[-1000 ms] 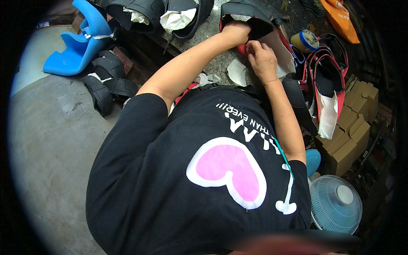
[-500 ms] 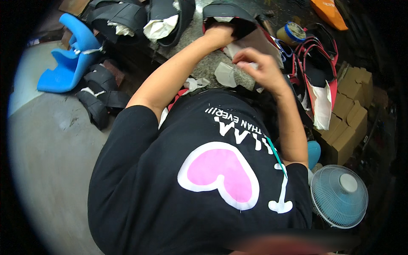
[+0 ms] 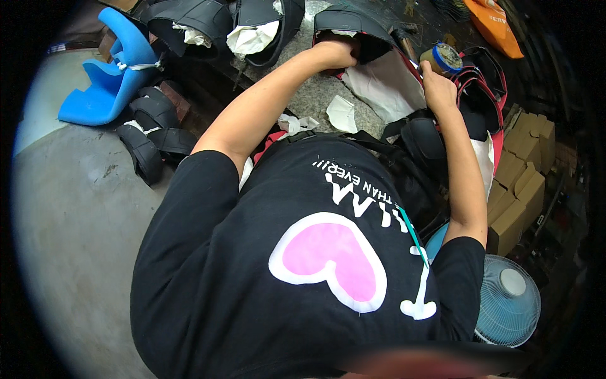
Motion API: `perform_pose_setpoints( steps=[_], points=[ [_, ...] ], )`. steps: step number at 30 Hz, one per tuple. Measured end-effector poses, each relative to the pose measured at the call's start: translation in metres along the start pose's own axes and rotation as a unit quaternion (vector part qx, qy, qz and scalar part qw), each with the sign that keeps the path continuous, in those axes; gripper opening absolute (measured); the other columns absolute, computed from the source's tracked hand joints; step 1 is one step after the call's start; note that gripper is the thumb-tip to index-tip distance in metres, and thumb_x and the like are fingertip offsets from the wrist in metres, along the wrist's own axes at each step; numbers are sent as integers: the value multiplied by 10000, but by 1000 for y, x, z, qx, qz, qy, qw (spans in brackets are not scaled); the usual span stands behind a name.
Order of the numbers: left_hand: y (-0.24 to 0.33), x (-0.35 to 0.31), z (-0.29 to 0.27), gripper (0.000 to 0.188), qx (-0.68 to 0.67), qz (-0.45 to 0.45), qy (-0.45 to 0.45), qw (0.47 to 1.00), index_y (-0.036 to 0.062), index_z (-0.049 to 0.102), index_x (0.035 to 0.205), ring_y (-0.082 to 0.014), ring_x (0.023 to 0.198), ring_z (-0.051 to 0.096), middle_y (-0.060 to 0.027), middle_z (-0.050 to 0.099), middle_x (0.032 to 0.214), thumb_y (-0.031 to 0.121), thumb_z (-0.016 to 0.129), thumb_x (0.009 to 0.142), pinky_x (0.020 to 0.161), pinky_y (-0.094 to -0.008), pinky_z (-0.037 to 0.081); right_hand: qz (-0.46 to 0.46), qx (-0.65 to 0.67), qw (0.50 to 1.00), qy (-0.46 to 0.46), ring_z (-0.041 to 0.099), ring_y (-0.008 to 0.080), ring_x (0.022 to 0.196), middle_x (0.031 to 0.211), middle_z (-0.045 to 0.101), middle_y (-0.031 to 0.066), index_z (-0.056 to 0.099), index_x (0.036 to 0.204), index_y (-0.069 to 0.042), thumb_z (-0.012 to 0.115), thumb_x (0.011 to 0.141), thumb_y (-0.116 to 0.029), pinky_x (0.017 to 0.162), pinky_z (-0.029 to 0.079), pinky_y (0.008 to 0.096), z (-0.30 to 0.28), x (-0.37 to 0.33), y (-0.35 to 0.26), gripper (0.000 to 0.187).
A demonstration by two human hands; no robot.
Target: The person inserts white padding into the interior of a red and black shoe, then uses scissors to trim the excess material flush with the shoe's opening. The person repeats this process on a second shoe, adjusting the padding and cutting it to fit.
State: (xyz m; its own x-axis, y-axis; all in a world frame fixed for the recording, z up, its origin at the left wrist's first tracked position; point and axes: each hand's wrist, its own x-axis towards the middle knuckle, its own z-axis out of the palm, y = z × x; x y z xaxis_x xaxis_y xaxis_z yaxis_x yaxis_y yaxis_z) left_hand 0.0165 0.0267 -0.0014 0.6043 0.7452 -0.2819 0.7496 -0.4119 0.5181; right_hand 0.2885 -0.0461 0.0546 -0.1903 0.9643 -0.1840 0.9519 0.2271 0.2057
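Observation:
My left hand (image 3: 341,53) reaches into the mouth of a black, shell-shaped padded piece (image 3: 351,21) with red edging and appears closed on it. Its fingertips are hidden in the shadow there. A pale sheet-like panel (image 3: 386,85) extends from this piece over the grey bench top. My right hand (image 3: 440,90) is closed beside the panel's right edge, thumb upward, just below a small jar (image 3: 442,58) with a blue rim. What the right fingers hold is mostly covered; a thin pale edge shows near the thumb.
More black padded pieces (image 3: 189,18) stuffed with white paper stand at the back left. A blue foam form (image 3: 101,95) sits left. A hammer-like tool (image 3: 404,42) lies beyond the panel. Cardboard boxes (image 3: 514,196) and a fan (image 3: 508,303) stand right; a paper scrap (image 3: 341,114) lies in front.
My right hand has moved right, away from the panel's middle, and closed over where blue loops showed. More of the panel is uncovered. My left hand stays inside the black piece.

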Motion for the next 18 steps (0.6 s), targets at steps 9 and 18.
perform_pose_setpoints(
  steps=[9,18],
  points=[
    [-1,3,-6,433,0,13,-33,999,88,657,1160,-353,927,674,-214,678,1074,269,665,766,806,-433,544,94,206,971,76,674,376,838,913,685,174,492,1222,-196,614,845,-169,707,499,461,-110,-62,7,398],
    [6,-7,-3,561,14,37,6,999,65,656,1135,-388,924,667,-243,675,1039,401,719,690,823,-447,537,52,757,612,-226,540,81,604,793,558,22,425,1015,-129,737,857,-155,448,445,219,-104,-98,-30,351]
  ],
)
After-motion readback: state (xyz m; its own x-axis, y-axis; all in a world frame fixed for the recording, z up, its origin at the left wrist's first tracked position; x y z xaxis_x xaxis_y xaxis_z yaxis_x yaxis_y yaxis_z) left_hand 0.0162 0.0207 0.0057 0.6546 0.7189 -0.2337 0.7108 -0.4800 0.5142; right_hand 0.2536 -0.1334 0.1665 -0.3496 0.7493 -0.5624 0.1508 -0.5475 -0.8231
